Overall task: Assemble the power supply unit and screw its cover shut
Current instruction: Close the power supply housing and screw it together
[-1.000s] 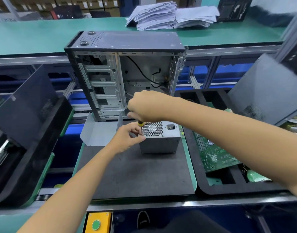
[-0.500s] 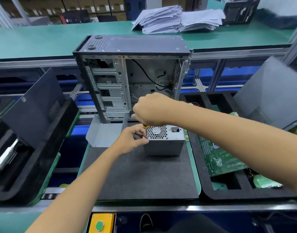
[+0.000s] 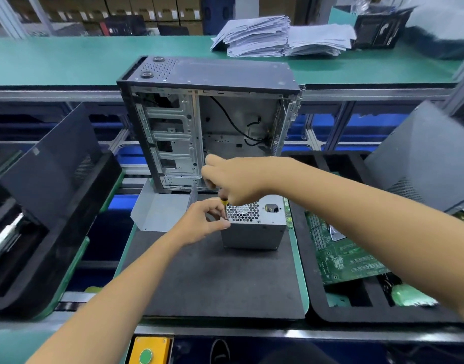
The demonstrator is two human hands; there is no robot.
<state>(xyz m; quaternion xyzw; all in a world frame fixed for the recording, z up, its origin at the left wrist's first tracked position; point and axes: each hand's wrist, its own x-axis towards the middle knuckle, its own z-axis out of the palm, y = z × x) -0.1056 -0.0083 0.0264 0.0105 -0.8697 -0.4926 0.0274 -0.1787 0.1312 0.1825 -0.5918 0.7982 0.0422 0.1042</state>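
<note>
Power supply unit point(image 3: 254, 227): a grey metal box standing on the dark foam mat point(image 3: 212, 279) in front of me, its honeycomb fan grille point(image 3: 243, 212) and socket face turned up toward my head.
Long axis: runs left to right across the mat, roughly square to my line of sight; the near side wall faces me.
Screwdriver point(image 3: 225, 207): upright, yellow-and-black handle on top, shaft pointing down at the unit's left top edge.
Right hand point(image 3: 233, 179): reaches in from the right, above the unit's far left corner, fingers curled round the screwdriver handle.
Left hand point(image 3: 204, 223): comes up from below, just left of the unit, thumb and fingertips pinching the screwdriver shaft near its tip.
Tip: hidden by my fingers; I cannot tell whether it sits in a screw.
Metal cover sheet point(image 3: 161, 212): bent grey plate lying at the mat's far left corner, behind my left hand.
Computer case point(image 3: 210, 122): open tower standing behind the unit, its bare inside facing me.
Circuit board point(image 3: 341, 256): green, resting in the black foam tray point(image 3: 317, 306) to my right.
</note>
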